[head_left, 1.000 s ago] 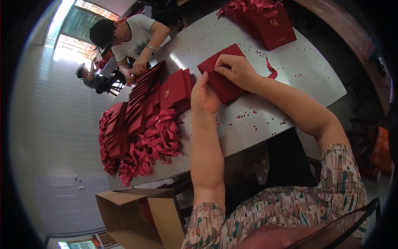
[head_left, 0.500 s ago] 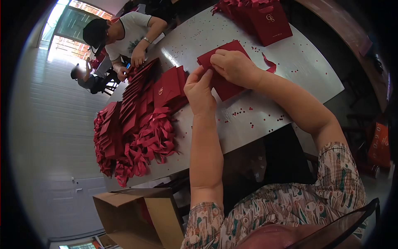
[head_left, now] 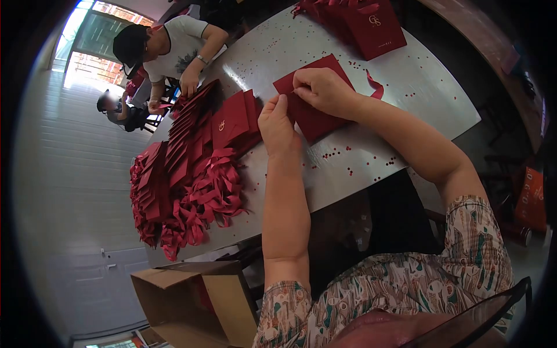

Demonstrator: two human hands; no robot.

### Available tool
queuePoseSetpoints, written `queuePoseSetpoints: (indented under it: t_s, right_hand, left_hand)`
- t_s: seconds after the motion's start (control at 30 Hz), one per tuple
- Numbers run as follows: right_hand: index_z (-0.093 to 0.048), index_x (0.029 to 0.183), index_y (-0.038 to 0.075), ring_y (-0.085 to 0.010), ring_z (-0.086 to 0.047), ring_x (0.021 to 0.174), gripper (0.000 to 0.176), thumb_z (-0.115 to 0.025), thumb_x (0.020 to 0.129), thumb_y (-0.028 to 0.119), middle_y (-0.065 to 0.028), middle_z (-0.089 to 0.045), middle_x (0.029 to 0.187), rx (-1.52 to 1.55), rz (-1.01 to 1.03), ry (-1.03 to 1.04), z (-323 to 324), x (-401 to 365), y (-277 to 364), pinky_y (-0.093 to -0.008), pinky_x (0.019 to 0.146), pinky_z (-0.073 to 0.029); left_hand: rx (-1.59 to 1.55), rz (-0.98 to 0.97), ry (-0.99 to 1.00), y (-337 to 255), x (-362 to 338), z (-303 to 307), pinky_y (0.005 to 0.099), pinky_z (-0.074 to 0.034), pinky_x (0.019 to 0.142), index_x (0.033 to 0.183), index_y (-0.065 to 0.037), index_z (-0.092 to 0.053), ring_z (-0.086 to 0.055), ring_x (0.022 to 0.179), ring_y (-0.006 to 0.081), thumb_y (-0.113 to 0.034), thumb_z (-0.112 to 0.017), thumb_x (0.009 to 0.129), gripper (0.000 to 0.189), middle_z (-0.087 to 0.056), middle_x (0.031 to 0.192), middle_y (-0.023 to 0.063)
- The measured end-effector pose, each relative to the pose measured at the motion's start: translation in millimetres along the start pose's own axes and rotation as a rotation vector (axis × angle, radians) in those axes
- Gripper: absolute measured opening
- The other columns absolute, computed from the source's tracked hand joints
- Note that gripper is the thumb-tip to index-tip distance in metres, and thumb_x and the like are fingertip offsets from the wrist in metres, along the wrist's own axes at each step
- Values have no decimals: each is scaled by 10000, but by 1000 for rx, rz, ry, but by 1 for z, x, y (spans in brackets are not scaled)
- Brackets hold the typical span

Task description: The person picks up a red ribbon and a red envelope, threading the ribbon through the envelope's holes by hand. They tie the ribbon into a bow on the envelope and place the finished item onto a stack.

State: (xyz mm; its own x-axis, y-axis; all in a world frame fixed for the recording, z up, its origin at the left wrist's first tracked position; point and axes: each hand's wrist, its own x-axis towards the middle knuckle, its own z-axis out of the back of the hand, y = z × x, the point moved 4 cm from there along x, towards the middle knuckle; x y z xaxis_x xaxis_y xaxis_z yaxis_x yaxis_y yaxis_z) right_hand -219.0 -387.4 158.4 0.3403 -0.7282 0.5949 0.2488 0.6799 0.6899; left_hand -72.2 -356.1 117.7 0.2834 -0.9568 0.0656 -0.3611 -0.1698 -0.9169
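Note:
A dark red bag [head_left: 316, 119] lies flat on the metal table, with a length of red ribbon [head_left: 375, 87] at its right side. Over the bag's left edge is my left hand [head_left: 278, 124], thumb and fingers pressed together. My right hand [head_left: 325, 91] is pinched above the bag's upper part, close to the left fingertips. Whatever is between the fingers of either hand is too small to make out. Just left of my left hand stand folded red bags [head_left: 232, 122] with a gold logo.
Stacked red bags with ribbons [head_left: 200, 194] cover the table's left end. More bags [head_left: 377, 29] stand at the far edge. Small red dots are scattered over the table [head_left: 342, 188]. A co-worker [head_left: 174, 49] handles bags across the table. An open cardboard box [head_left: 232, 301] is below.
My right hand has drawn slightly up and away from my left fingertips, opening a small gap. The co-worker's hands have shifted at the stack.

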Motion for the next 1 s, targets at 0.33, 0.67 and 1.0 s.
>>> queuePoseSetpoints:
  t_s: [0.33,0.67,1.0]
  right_hand:
    - [-581,814,-2,-248,-578,634,110,-621,842,97,-149,-603,709,154,-63,3,1,1,-8,-354,595,-452]
    - [-551,803,4,-275,-572,646,88,-616,812,63,-139,-584,715,-80,48,76,6,1,7,-358,602,-453]
    - [-548,854,13,-342,-614,819,63,-558,801,46,-150,-603,866,-476,294,132,-7,-7,19,-410,709,-506]
  left_hand:
    - [-399,318,160,11,6,0,374,-466,975,1143,5,-564,-607,1046,235,-101,-554,938,231,-628,1142,131]
    - [-162,67,-11,-4,-6,-8,245,-526,717,1032,11,-641,-648,806,141,-91,-625,918,154,-674,934,61]
    - [984,-691,-110,-30,-20,-30,380,-475,638,876,-11,-652,-616,681,331,-97,-588,872,107,-628,792,199]
